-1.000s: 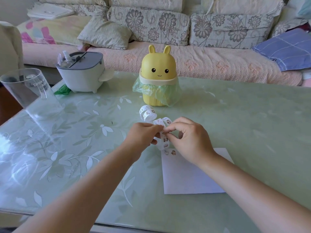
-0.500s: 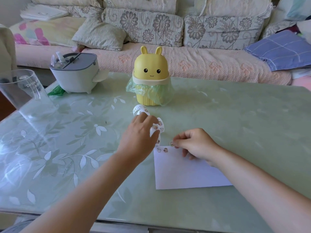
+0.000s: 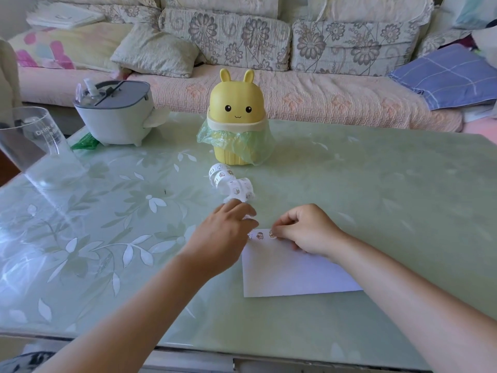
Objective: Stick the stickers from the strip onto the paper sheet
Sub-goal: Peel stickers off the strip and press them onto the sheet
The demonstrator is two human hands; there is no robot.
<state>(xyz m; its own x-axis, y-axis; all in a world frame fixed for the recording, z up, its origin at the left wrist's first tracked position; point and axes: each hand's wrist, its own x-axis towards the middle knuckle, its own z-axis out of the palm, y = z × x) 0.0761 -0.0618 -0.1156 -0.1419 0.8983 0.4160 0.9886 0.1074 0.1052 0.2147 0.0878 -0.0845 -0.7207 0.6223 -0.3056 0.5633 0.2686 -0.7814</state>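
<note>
A white paper sheet [image 3: 290,270] lies on the table in front of me. Two small cartoon stickers [image 3: 260,235] sit along its top edge. My right hand [image 3: 306,230] has curled fingers, and its fingertips pinch a third sticker [image 3: 272,234] down at that edge. The curled white sticker strip [image 3: 231,181] lies on the table beyond the sheet. My left hand [image 3: 223,235] reaches over the sheet's top left corner and holds the strip's near end, which is mostly hidden under its fingers.
A yellow bunny-shaped bin [image 3: 236,122] with a green bag stands behind the strip. A grey-and-white appliance [image 3: 115,114] and a clear plastic jug [image 3: 29,141] are at the left. The glass-topped table [image 3: 376,200] ends at a sofa [image 3: 295,95].
Both hands came apart from the strip. My right hand carried a sticker down to the sheet's top edge. My left hand lowered the strip toward the table.
</note>
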